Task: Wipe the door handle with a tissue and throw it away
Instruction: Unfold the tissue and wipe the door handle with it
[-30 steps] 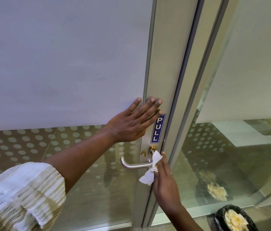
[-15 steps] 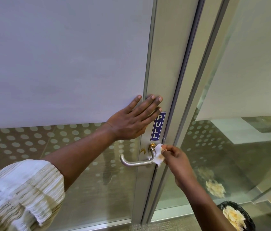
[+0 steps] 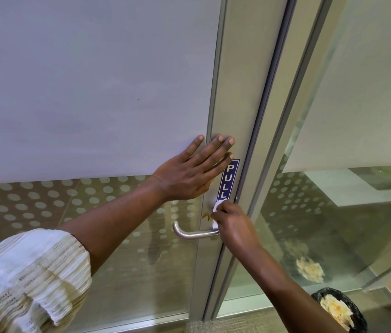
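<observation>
A silver lever door handle [image 3: 191, 233] sticks out to the left from the metal door frame [image 3: 245, 97]. My right hand [image 3: 234, 223] covers the handle's base and is shut on a crumpled white tissue [image 3: 218, 205], pressing it against the frame just below the blue PULL sticker [image 3: 229, 179]. A small yellowish stain [image 3: 206, 215] shows on the frame left of the tissue. My left hand [image 3: 191, 173] lies flat with fingers spread on the door, above the handle, across the frosted glass and the frame.
A black-lined waste bin [image 3: 341, 311] with crumpled paper in it stands on the floor at the lower right. A fixed glass panel [image 3: 334, 212] sits right of the door and reflects the bin. The door glass has a dotted band below the frosted part.
My right hand has moved up with the tissue from the handle's base toward the bottom of the PULL sticker. The left hand has stayed flat on the door.
</observation>
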{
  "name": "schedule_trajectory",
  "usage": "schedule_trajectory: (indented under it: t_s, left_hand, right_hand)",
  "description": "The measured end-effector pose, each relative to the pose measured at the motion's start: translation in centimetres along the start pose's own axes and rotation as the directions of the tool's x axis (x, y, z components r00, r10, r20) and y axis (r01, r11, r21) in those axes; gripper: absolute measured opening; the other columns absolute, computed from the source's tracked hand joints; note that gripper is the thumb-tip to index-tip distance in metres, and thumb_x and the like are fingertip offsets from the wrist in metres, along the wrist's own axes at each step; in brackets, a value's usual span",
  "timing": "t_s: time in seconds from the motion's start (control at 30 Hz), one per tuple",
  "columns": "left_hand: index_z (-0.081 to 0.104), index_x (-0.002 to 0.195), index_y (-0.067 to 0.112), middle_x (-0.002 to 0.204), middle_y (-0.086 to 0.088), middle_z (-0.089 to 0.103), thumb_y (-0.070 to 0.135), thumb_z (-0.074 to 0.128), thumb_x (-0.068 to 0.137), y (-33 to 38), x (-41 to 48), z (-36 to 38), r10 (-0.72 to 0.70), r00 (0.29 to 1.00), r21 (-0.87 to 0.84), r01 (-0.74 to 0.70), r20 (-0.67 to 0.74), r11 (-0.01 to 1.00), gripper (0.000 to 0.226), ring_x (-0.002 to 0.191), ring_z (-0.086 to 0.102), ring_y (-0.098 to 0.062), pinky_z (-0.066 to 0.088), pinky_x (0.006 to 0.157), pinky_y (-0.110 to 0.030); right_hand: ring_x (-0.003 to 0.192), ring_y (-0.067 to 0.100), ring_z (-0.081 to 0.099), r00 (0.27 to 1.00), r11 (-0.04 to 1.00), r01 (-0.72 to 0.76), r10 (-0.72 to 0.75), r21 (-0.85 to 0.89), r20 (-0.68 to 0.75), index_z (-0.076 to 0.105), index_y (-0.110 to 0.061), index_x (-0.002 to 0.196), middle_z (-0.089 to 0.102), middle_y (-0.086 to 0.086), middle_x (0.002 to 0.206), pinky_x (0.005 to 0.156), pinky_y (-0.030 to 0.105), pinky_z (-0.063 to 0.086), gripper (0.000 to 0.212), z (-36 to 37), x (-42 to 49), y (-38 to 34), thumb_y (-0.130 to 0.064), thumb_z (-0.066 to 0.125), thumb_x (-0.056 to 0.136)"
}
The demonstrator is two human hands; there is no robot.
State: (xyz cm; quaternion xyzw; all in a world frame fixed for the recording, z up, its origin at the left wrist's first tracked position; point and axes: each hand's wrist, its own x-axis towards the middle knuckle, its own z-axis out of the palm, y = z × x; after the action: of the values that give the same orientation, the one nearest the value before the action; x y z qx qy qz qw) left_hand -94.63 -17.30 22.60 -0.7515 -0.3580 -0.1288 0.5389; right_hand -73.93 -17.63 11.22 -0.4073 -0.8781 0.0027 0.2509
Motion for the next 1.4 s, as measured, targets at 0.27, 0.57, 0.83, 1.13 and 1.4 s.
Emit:
schedule_trajectory:
  t_s: [0.27, 0.57, 0.83, 1.13, 1.4]
  left_hand:
    - [0.024, 0.165, 0.006, 0.171, -0.022, 0.021, 0.033, 0.041, 0.107, 0.1, -0.1, 0.3, -0.008, 1.0, 0.007, 0.008, -0.004, 1.0, 0.066, 0.159, 0.018, -0.039, 0.009, 0.13, -0.056]
    - [0.027, 0.164, 0.006, 0.17, -0.021, 0.025, 0.032, 0.043, 0.106, 0.1, 0.0, 0.2, -0.005, 1.0, 0.007, 0.005, -0.009, 1.0, 0.066, 0.159, 0.021, -0.038, 0.012, 0.129, -0.056]
    - [0.026, 0.165, 0.006, 0.171, -0.021, 0.024, 0.032, 0.043, 0.106, 0.1, -0.1, 0.3, -0.007, 1.0, -0.002, 0.007, -0.012, 1.0, 0.067, 0.159, 0.02, -0.038, 0.01, 0.129, -0.056]
    - [0.023, 0.165, 0.005, 0.171, -0.021, 0.022, 0.032, 0.04, 0.106, 0.1, -0.1, 0.2, -0.004, 1.0, 0.008, 0.004, 0.003, 1.0, 0.067, 0.159, 0.018, -0.038, 0.008, 0.13, -0.056]
    - [0.023, 0.165, 0.005, 0.171, -0.022, 0.021, 0.034, 0.044, 0.105, 0.0, -0.1, 0.2, 0.004, 1.0, 0.007, -0.004, 0.018, 1.0, 0.07, 0.159, 0.018, -0.039, 0.008, 0.129, -0.056]
  right_hand:
    - [0.087, 0.018, 0.074, 0.576, -0.031, -0.5, 0.734, 0.866, 0.359, 0.066, -0.016, 0.096, 0.077, 0.007, 0.095, 0.069, 0.032, 0.06, 0.006, 1.9, -2.1, -1.9, -0.012, 0.063, 0.097]
    - [0.077, 0.016, 0.073, 0.519, 0.017, -0.473, 0.813, 0.881, 0.263, 0.069, -0.012, 0.101, 0.078, 0.005, 0.089, 0.061, 0.026, 0.054, 0.009, 1.5, -2.0, -1.5, -0.01, 0.067, 0.093]
    - [0.086, 0.001, 0.067, 0.853, 0.736, -0.32, 0.498, 0.597, -0.157, 0.06, -0.03, 0.104, 0.07, -0.013, 0.097, 0.071, 0.017, 0.052, 0.018, 0.2, -2.2, -1.3, -0.016, 0.066, 0.094]
    - [0.102, 0.024, 0.061, 0.98, 0.991, 0.136, -0.134, 0.0, -0.145, 0.075, -0.008, 0.103, 0.069, 0.005, 0.106, 0.081, 0.034, 0.055, 0.017, 0.1, -0.5, -0.8, -0.01, 0.074, 0.086]
    - [0.102, 0.028, 0.066, 0.991, 0.997, -0.045, 0.053, 0.068, -0.124, 0.072, -0.009, 0.118, 0.069, 0.008, 0.114, 0.08, 0.035, 0.058, 0.036, -0.4, -1.1, -0.5, -0.006, 0.076, 0.082]
